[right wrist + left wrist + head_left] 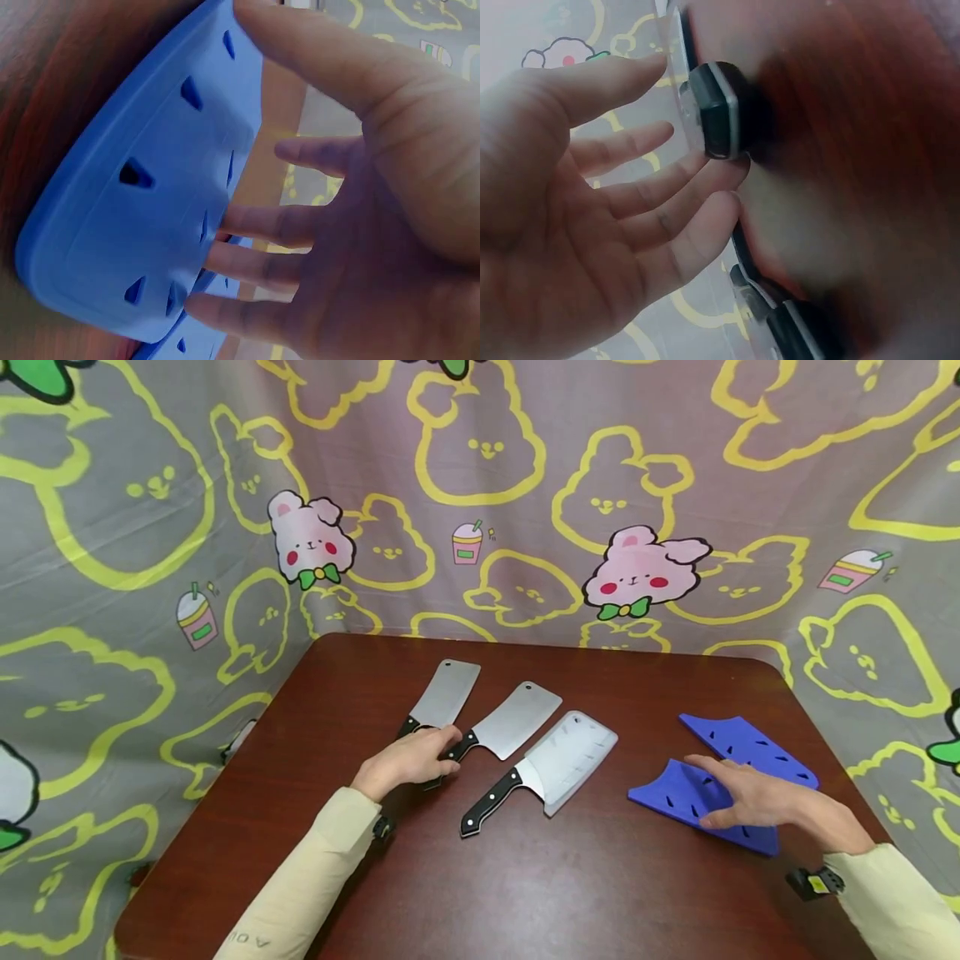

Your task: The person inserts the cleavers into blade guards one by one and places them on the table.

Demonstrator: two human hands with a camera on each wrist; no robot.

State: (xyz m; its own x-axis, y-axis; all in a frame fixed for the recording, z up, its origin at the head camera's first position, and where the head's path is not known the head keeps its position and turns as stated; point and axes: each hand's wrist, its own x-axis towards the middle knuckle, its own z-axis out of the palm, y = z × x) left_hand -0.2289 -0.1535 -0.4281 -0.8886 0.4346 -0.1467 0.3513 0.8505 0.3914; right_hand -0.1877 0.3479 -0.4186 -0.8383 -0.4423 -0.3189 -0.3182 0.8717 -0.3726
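Three cleavers with black riveted handles lie side by side on the table. My left hand (411, 758) is over the handles of the left cleaver (450, 689) and the middle cleaver (517, 718). In the left wrist view, a black handle (718, 112) stands between the thumb and the extended fingers, not gripped. A translucent white guard (576, 752) covers the blade of the right cleaver, whose handle (491, 802) points toward me. Fingers spread, my right hand (765, 795) hovers over or touches the nearer blue slotted sheath (671, 793); contact is unclear. A second blue sheath (757, 743) lies behind it.
The dark reddish-brown table (570, 885) has rounded corners. Patterned cloth (510, 468) hangs behind it and along both sides. Each wrist carries a small black camera, such as the right one (813, 883).
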